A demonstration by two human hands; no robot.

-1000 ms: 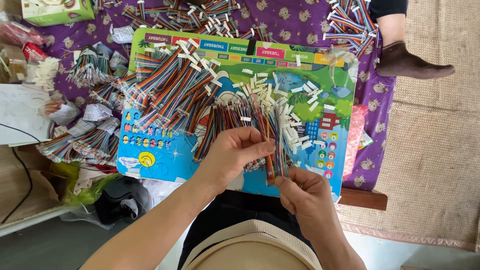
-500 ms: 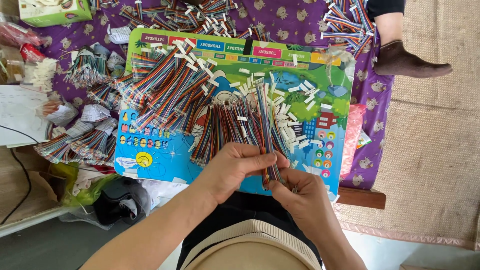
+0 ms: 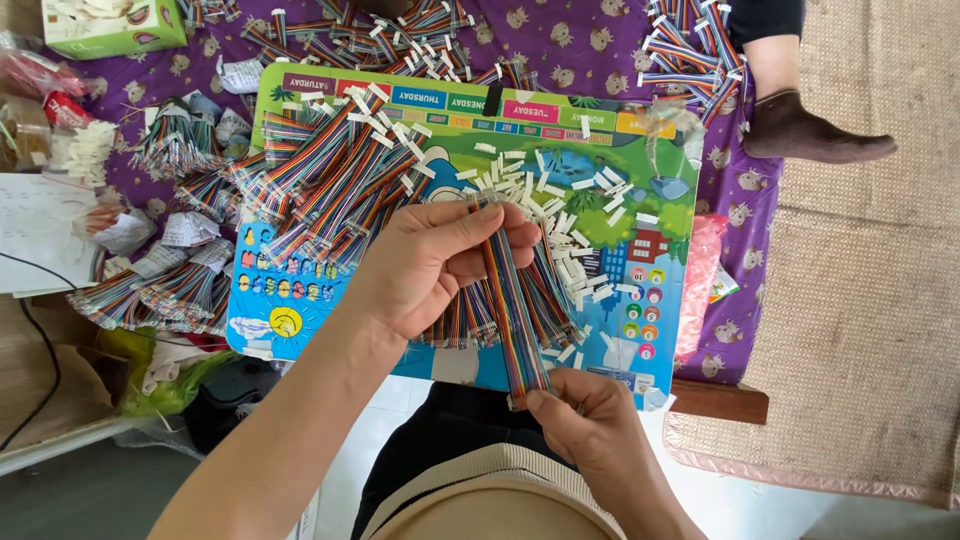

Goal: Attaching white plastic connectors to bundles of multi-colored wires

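Note:
My left hand [image 3: 432, 265] grips the upper end of a rainbow ribbon cable [image 3: 516, 310], fingers curled over its white connector end. My right hand [image 3: 585, 415] pinches the same cable's lower end, so the strip runs stretched between both hands. Under it lies a colourful illustrated board [image 3: 640, 210] covered with piles of similar rainbow cables [image 3: 330, 180] with white connectors [image 3: 570, 255]. The board rests on a low table draped in purple patterned cloth [image 3: 560, 40].
More cable bundles [image 3: 170, 290] lie left of the board and along the far edge. A green box [image 3: 110, 25] stands at top left, papers at the left. Another person's socked foot [image 3: 810, 135] rests on a woven mat [image 3: 870, 300] at right.
My left hand has slid up the cable toward its far end while my right hand dropped toward my lap, pulling one cable out straight from the pile.

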